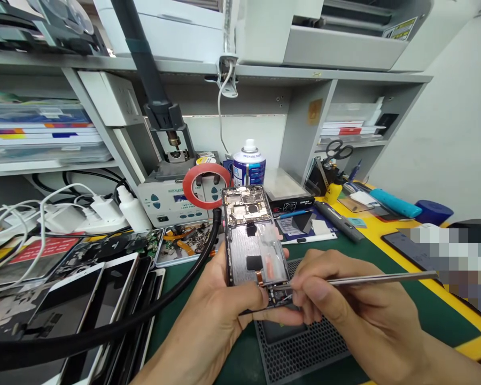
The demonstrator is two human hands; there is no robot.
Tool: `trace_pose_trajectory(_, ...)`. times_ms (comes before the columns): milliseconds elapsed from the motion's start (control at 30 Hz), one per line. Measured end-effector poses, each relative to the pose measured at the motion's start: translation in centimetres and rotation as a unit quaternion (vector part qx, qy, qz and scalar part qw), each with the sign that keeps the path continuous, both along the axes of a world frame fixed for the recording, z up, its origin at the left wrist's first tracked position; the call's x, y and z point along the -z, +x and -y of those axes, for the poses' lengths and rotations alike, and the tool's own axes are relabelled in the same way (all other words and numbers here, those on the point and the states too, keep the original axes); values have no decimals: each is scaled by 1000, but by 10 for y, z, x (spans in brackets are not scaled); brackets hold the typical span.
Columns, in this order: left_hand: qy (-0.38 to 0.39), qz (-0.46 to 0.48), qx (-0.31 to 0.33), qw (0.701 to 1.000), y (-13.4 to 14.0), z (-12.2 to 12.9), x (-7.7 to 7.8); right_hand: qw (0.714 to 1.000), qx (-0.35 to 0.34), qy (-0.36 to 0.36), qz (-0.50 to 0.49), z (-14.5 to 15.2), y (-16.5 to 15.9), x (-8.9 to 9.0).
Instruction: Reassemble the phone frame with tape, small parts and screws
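My left hand (224, 305) grips an opened smartphone (246, 246) from below, its thumb pressed on the lower edge. The phone is tilted up, with bare circuit board at its top, a silvery middle and a small copper-coloured flex cable near the bottom. My right hand (344, 299) pinches slim metal tweezers (380, 278), whose tail points right. Their tip reaches the phone's lower end, close to my left thumb; whether it grips a part there I cannot tell. Beneath the phone lies a dark honeycomb-patterned pad (300, 353) on the green mat (428, 310).
Several phones and tablets (64, 305) lie stacked at left, crossed by a thick black hose (180, 291). A parts tray (184, 243), a roll of red tape (190, 187) and a spray can (249, 166) stand behind the phone. Scissors (339, 149) are at back right.
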State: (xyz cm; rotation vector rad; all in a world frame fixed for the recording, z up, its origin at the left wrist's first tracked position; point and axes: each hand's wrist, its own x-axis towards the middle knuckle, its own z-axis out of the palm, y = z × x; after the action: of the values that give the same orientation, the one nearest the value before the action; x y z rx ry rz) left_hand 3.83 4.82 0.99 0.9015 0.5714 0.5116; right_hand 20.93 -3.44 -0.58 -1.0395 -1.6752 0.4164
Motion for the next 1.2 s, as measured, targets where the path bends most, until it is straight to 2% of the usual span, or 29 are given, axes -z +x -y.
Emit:
trace_pose_trajectory(167,-3,-5,7,1000,1,-1,-4,1000,-7,6,13,0,2,0)
trace_pose_trajectory(567,-12,-38,-34,999,6,4,-13,998,-5,-9,55,1,5,2)
trace_pose_trajectory(967,-20,-38,-49,998,5,4,-12,997,11,6,81,0,5,6)
trace_pose_trajectory(1200,-12,-40,-44,998,6,2,-10,997,-2,-3,81,1,6,2)
